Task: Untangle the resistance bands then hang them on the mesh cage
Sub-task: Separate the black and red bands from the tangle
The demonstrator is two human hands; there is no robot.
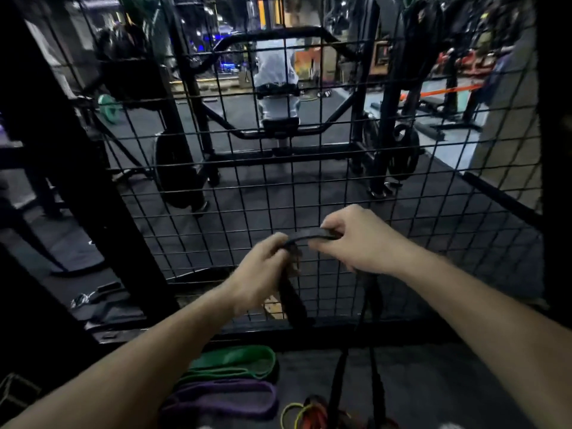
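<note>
On the floor below me lie a purple band [221, 397] and a green band [235, 362]. My left hand [260, 274] and right hand [356, 239] pinch the top of a black band [312, 234], its strands hanging down, before the mesh cage [309, 187].

A dim gym: dark rubber floor [309, 193], black weight rack [383, 125], green plate [108, 108] beyond.
</note>
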